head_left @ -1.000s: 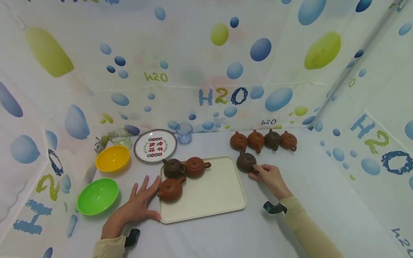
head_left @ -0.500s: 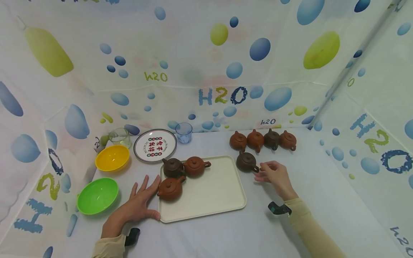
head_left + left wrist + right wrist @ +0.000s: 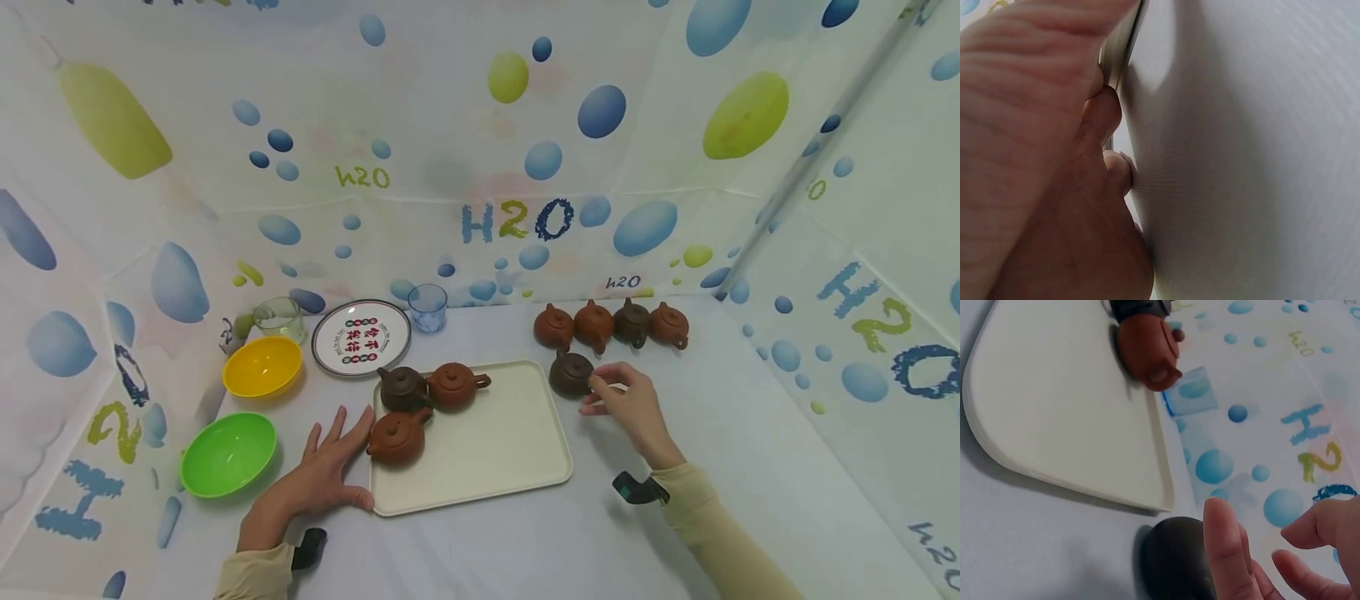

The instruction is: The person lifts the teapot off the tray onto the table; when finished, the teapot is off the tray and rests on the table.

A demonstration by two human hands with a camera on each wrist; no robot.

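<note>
So the dark brown teapot point(image 3: 570, 374) sat on the white table point(image 3: 750, 433) just off the right edge of the cream tray point(image 3: 510, 450), in front of a row of four other teapots point(image 3: 611, 325). It looked like unglazed clay to me: stiff, a bit heavy for its size, not very slippery, but definitely chippable, with a loose lid that would probably slide off if tipped. I'd have gone for the little loop handle on its right side or cupped the round body, and kept it level.

Right hand point(image 3: 630, 408) was right at that handle side, thumb and index curled toward each other. In the right wrist view the fingers point(image 3: 1225, 550) hovered by the pot with a gap showing, so I couldn't tell whether anything was actually pinched. Wrist low, forearm coming in from the lower right.

Left hand point(image 3: 322, 479) lay flat on the table, fingers spread, thumb against the tray's left rim, near the closest of three teapots point(image 3: 397, 440) on the tray.
</note>
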